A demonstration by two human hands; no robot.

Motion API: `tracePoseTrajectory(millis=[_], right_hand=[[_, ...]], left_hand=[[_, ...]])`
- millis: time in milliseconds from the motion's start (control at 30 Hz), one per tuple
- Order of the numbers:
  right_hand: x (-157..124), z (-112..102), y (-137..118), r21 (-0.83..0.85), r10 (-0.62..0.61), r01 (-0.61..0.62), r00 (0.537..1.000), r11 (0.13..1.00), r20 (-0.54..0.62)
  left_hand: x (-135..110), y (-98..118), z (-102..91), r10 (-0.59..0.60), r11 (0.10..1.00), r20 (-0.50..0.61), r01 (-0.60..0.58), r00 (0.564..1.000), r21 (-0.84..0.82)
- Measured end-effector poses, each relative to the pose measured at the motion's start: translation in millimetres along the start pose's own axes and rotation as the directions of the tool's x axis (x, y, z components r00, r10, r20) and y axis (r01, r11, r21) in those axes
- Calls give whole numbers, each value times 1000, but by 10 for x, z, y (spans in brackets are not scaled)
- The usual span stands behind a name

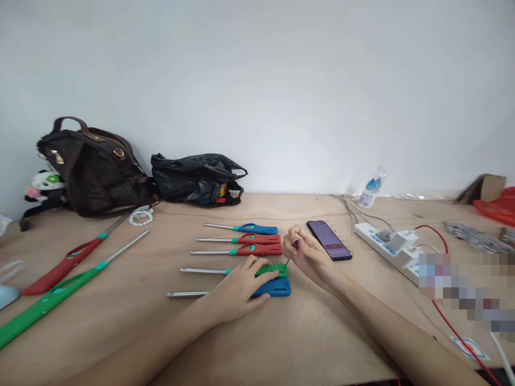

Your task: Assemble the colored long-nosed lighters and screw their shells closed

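Several long-nosed lighters lie in a row on the wooden table (306, 332). My left hand (241, 287) lies flat, fingers together, pressing down on the green lighter (277, 269) and the blue lighter (277, 289) nearest me. My right hand (303, 252) is closed in a pinch on a small screwdriver (292, 254) with a purple handle. Its thin tip touches the right end of the green lighter. Behind these lie two red lighters (261, 249) and another blue one (257, 229).
A dark phone (329, 239) lies right of my hands. A white power strip (390, 244) with cables, a water bottle (372, 188) and metal rods (475, 236) sit farther right. Two big lighters (60, 279), a brown handbag (96, 166) and a black plastic bag (197, 179) are at left.
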State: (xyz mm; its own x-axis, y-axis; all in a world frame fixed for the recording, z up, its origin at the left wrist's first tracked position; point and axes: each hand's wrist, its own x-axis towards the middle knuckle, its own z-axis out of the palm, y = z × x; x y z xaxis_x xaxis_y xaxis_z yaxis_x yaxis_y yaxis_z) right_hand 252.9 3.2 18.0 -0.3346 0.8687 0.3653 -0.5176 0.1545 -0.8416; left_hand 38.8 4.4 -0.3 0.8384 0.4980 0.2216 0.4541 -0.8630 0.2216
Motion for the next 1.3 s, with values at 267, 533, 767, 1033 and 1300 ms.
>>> tracePoseTrajectory(millis=[267,533,767,1033,1300], right_hand=[[3,5,-1,-44,-6,7,1000,999,8],[3,-3,-11,-28,-20,20,1000,999,6],[3,1,-32,-23,-8,7,1000,1000,-29],[-9,-37,-8,-282,-125,100,989,954,-73],[18,-25,16,-202,-106,87,991,975,-85]], left_hand=[[-9,4,-2,7,1000,-28,-8,1000,-8],[0,11,-12,12,1000,-24,-13,1000,-7],[8,20,-28,-3,1000,17,3,1000,-5],[15,11,-12,-11,1000,37,11,999,15],[14,22,-19,-19,999,45,17,999,46]])
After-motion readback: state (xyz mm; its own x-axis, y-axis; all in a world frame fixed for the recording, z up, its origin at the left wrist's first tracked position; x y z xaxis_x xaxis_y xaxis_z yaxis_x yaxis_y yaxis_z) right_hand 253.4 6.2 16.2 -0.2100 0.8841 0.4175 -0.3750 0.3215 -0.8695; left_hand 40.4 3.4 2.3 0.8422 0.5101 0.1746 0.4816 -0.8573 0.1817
